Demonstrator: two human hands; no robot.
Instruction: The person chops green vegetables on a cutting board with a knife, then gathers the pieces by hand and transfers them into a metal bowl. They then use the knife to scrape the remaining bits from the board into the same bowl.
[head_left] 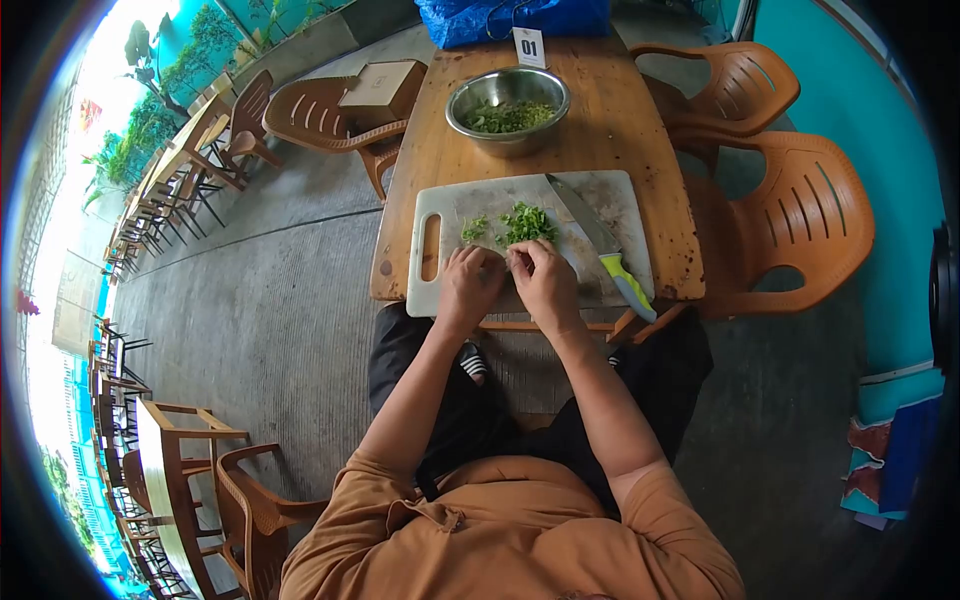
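Chopped greens near a bare knife; left hand, right hand fingers bunched, can't tell if gripping; stray swipe = cut.

2 hands, 1 knife, 1 cutting board, 1 bowl

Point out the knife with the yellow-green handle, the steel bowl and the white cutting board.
Knife with yellow-green handle and steel blade [584, 214]: head view, on the blade.
Round, shiny steel bowl [511, 144]: head view, on its outer wall.
White rectangular cutting board [428, 297]: head view, on its bare near-left corner.
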